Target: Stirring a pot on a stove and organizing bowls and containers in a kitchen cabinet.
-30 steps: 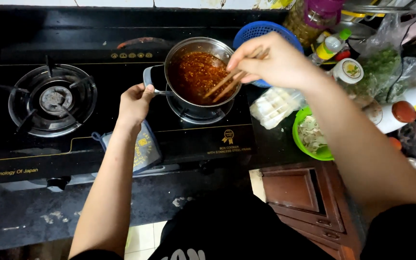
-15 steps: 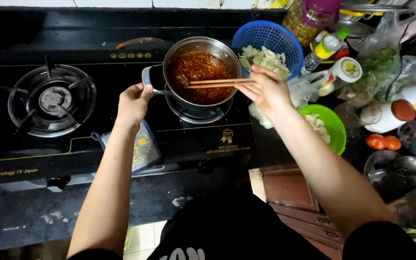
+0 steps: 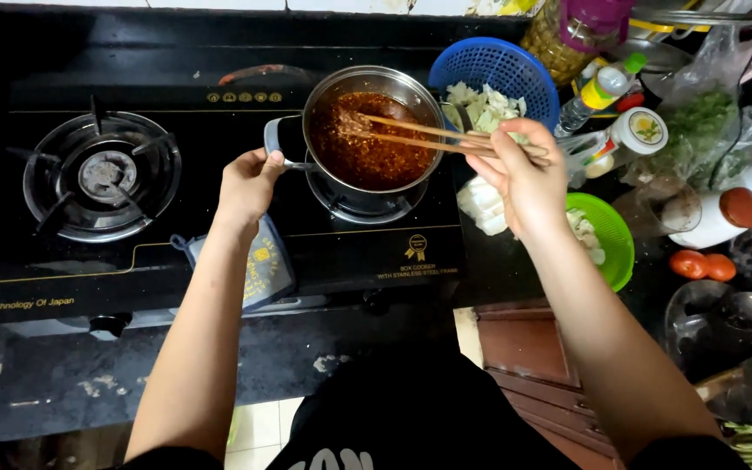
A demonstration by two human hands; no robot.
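Observation:
A steel saucepan (image 3: 324,104) full of red chunky sauce (image 3: 367,152) sits on the right burner of a black gas stove (image 3: 202,244). My left hand (image 3: 250,183) grips the pan's handle (image 3: 278,144) at its left side. My right hand (image 3: 524,174) holds a pair of wooden chopsticks (image 3: 419,135), whose tips reach into the sauce near the pan's middle.
The left burner (image 3: 102,174) is bare. A blue basket (image 3: 498,70) of chopped pale vegetable stands behind my right hand, a green bowl (image 3: 615,244) to its right. Bottles, jars, tomatoes (image 3: 702,264) and bagged herbs crowd the right counter. A small packet (image 3: 263,270) lies on the stove front.
My right hand has moved down and back toward me, and the chopsticks now lie flatter with their tips further into the sauce. The left hand stays on the handle.

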